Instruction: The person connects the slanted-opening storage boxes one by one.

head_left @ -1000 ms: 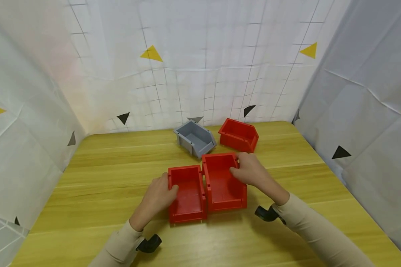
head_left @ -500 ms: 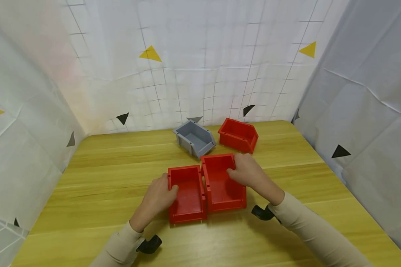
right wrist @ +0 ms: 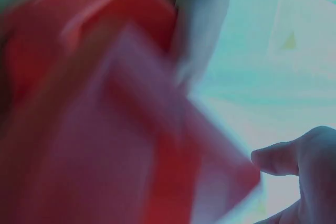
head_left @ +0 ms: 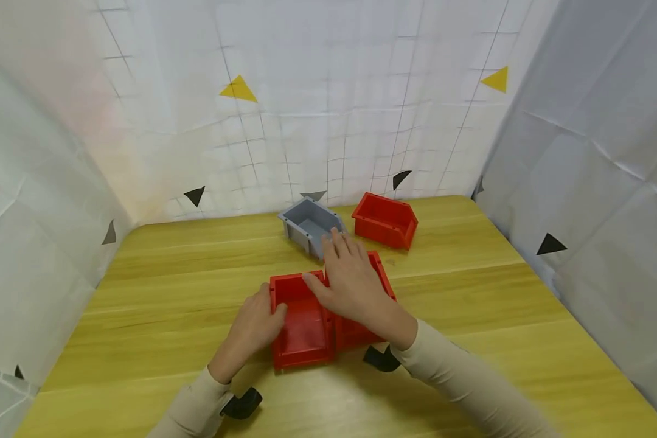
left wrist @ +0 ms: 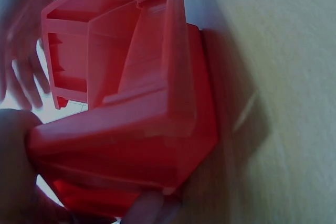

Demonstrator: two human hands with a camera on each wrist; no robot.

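Observation:
Two red plastic storage bins are side by side mid-table in the head view. My left hand (head_left: 252, 325) grips the outer wall of the left bin (head_left: 305, 334), its thumb over the rim on the inside. In the left wrist view this bin (left wrist: 142, 114) fills the middle, with a further red edge below it by the wood surface. My right hand (head_left: 356, 286) is over the right bin (head_left: 356, 334) with fingers extended, hiding much of it, and the thumb overlaps the left bin's back corner. The right wrist view is blurred.
Behind the pair stand a grey bin (head_left: 306, 230), partly covered by my right fingertips in the head view, and another red bin (head_left: 384, 220) to its right. White sheets (head_left: 306, 91) with black and yellow triangles rise behind and beside the wooden table (head_left: 170, 274).
My right hand has let go of the right bin's outer wall and moved left above the bins, fingers straightened. The left hand keeps its grip on the left bin.

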